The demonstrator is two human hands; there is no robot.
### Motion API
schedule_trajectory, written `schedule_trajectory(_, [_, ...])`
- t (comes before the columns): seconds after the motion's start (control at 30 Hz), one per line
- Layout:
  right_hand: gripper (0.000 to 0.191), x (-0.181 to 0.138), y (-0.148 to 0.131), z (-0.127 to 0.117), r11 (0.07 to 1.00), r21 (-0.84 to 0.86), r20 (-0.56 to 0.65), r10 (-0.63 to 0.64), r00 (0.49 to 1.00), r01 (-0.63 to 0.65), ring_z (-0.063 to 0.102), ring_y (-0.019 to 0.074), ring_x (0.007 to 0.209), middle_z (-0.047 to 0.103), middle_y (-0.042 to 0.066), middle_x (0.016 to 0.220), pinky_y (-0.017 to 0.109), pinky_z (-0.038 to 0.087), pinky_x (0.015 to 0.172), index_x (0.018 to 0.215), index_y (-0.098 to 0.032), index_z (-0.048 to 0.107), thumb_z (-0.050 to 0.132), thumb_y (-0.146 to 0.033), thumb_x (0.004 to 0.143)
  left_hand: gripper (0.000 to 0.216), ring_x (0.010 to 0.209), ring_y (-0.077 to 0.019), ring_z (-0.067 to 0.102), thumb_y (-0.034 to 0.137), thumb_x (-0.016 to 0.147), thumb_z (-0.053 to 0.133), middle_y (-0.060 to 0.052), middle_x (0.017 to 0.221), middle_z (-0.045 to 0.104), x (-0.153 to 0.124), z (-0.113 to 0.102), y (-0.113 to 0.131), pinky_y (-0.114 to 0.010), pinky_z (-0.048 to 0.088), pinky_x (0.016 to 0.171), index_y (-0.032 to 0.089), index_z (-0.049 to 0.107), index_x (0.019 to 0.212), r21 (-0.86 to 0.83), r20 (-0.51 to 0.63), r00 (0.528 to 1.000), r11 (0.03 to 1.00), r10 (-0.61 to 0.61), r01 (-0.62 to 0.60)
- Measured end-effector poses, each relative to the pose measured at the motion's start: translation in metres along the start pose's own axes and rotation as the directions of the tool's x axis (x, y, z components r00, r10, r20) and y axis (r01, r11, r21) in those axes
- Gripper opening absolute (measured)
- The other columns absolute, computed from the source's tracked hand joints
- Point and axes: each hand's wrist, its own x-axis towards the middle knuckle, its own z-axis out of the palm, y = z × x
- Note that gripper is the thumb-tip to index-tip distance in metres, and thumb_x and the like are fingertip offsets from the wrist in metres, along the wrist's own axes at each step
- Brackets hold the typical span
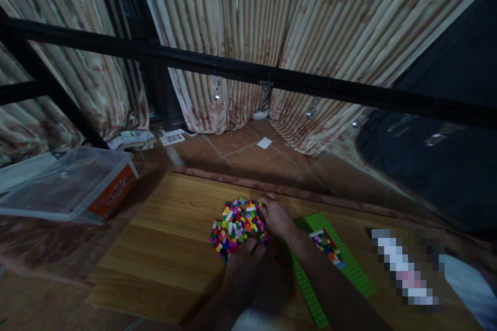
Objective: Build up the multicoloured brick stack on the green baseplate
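A heap of small multicoloured toy building bricks [238,222] lies on the wooden board. At its near edge is my left hand [246,261], fingers curled down into the bricks and fingertips hidden. My right hand [275,213] reaches to the heap's right side, its fingers bent and drawn together at the bricks. What either hand holds, if anything, is too small or covered. Under my right forearm lies a green studded baseplate [349,264], partly hidden. A patch of coloured bricks [328,248] is set in rows on it.
The wooden board [155,248] carries everything. A clear plastic bin [73,181] with an orange label stands on the left. Pixelated and pale items lie at the right. A black metal rail [240,64] crosses before striped curtains [248,20]. Papers [173,137] lie on the tiled floor.
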Motion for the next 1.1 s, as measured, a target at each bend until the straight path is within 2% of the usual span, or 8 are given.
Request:
schedule_trajectory(0.2, [0.024,-0.047,-0.009,-0.004,0.984,0.173,-0.158,0.069,0.985,-0.041,0.064,0.0193,0.099,0.069,0.008,0.106,0.029,0.047,0.090,0.108,-0.019,0.066,0.047,-0.018,0.093,0.020,0.090,-0.0163,0.067,0.018,0.092,0.046,-0.009,0.112,0.065,-0.001,-0.001,-0.001,-0.027,0.058,0.076,0.019,0.063,0.102,-0.070,-0.123,0.991,0.996,0.047,-0.056])
schedule_trajectory(0.4, [0.024,-0.125,-0.015,0.004,0.898,0.437,-0.248,0.180,0.952,-0.055,0.066,0.0203,0.099,0.072,0.006,0.107,0.033,0.050,0.089,0.106,-0.023,0.067,0.050,-0.019,0.090,0.027,0.100,-0.0198,0.068,0.022,0.095,0.042,-0.011,0.107,0.070,-0.003,-0.006,-0.008,-0.032,0.058,0.086,0.017,0.062,0.112,-0.136,-0.270,0.960,0.984,0.078,-0.119])
schedule_trajectory(0.5, [0.028,-0.150,-0.025,0.009,0.850,0.525,-0.249,0.197,0.948,-0.039,0.067,0.0188,0.096,0.072,0.005,0.105,0.031,0.051,0.087,0.106,-0.023,0.069,0.050,-0.015,0.088,0.028,0.099,-0.0205,0.069,0.027,0.094,0.044,-0.010,0.106,0.072,-0.009,-0.012,-0.003,-0.035,0.058,0.087,0.018,0.063,0.114,-0.242,-0.195,0.979,0.964,0.065,-0.113])
schedule_trajectory(0.63, [0.032,-0.166,-0.039,0.010,0.780,0.625,-0.244,0.218,0.945,-0.018,0.067,0.0173,0.093,0.072,0.004,0.101,0.028,0.051,0.084,0.102,-0.023,0.071,0.050,-0.009,0.083,0.028,0.092,-0.0214,0.071,0.038,0.091,0.050,-0.009,0.099,0.074,-0.018,-0.017,0.010,-0.034,0.060,0.080,0.021,0.069,0.103,-0.415,-0.061,0.998,0.910,-0.022,-0.005])
schedule_trajectory(0.77, [0.031,-0.180,-0.045,0.007,0.702,0.707,-0.205,0.310,0.928,-0.078,0.068,0.0182,0.087,0.073,0.003,0.093,0.029,0.051,0.080,0.101,-0.022,0.072,0.051,-0.010,0.081,0.031,0.086,-0.0212,0.072,0.046,0.087,0.055,-0.007,0.095,0.075,-0.024,-0.018,0.020,-0.033,0.060,0.076,0.021,0.070,0.097,-0.575,0.080,0.987,0.802,-0.138,0.159])
schedule_trajectory(0.87, [0.032,-0.189,-0.044,0.008,0.647,0.757,-0.181,0.344,0.921,-0.093,0.068,0.0194,0.088,0.073,0.004,0.092,0.030,0.051,0.081,0.103,-0.021,0.073,0.050,-0.012,0.082,0.033,0.080,-0.0205,0.071,0.049,0.085,0.057,-0.006,0.091,0.074,-0.028,-0.017,0.025,-0.032,0.060,0.072,0.020,0.069,0.096,-0.617,0.178,0.966,0.744,-0.187,0.257])
schedule_trajectory(0.97, [0.031,-0.196,-0.043,0.011,0.575,0.811,-0.152,0.391,0.908,-0.112,0.069,0.0204,0.087,0.074,0.004,0.090,0.030,0.051,0.079,0.101,-0.020,0.073,0.051,-0.015,0.081,0.034,0.075,-0.0200,0.070,0.050,0.083,0.058,-0.005,0.084,0.074,-0.031,-0.014,0.029,-0.030,0.059,0.069,0.019,0.068,0.093,-0.608,0.198,0.959,0.743,-0.201,0.281])
schedule_trajectory(1.1, [0.027,-0.200,-0.044,0.013,0.496,0.854,-0.105,0.459,0.882,-0.157,0.070,0.0214,0.083,0.074,0.004,0.084,0.030,0.052,0.077,0.095,-0.018,0.075,0.052,-0.017,0.080,0.030,0.075,-0.0199,0.070,0.047,0.082,0.058,-0.006,0.081,0.074,-0.034,-0.011,0.034,-0.030,0.059,0.071,0.019,0.068,0.088,-0.554,0.128,0.971,0.797,-0.203,0.239])
